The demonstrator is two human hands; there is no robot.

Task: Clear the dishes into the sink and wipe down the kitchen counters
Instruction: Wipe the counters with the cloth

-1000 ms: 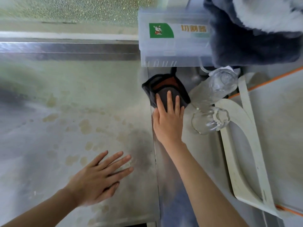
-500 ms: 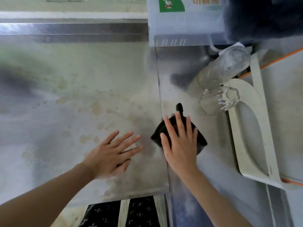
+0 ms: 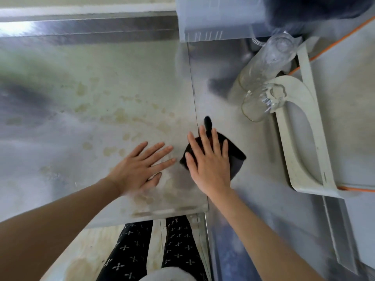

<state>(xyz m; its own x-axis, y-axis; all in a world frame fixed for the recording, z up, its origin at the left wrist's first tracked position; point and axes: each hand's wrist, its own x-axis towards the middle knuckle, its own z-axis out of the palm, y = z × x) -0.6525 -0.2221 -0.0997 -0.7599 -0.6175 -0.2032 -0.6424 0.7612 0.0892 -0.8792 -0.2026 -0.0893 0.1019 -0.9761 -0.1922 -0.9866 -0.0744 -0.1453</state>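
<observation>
Wiping steel counter [image 3: 91,98] near the front edge, right at the seam between the two panels. Brownish stains [image 3: 119,114] across the left panel, so judged well short of done.

Parked on the right panel: white plastic tray [image 3: 300,138], outside the current wipe lane; probably needs shifting to clean under it.

Pushed against the back wall: translucent plastic box [image 3: 219,21], presumably for the same reason.

Tall clear glass [image 3: 265,61] at the tray's far corner. Not cleared yet, and no sink in view. Can't tell whether standing or lying.

Left hand [image 3: 142,167] flat on the left panel, fingers straight and spread, gripping nothing. Looks like bracing.

Right hand [image 3: 211,165] palm-down on the dark cloth [image 3: 235,159], fingers straight, pressing rather than clutching. Flat press gives more contact per pass.

Cloth straddling the seam, just beside the left fingertips.

Short clear glass [image 3: 261,102] touching the tray edge, near the tall one. Also uncleared.

Hanging loop [image 3: 208,122] poking out past the fingertips.
</observation>
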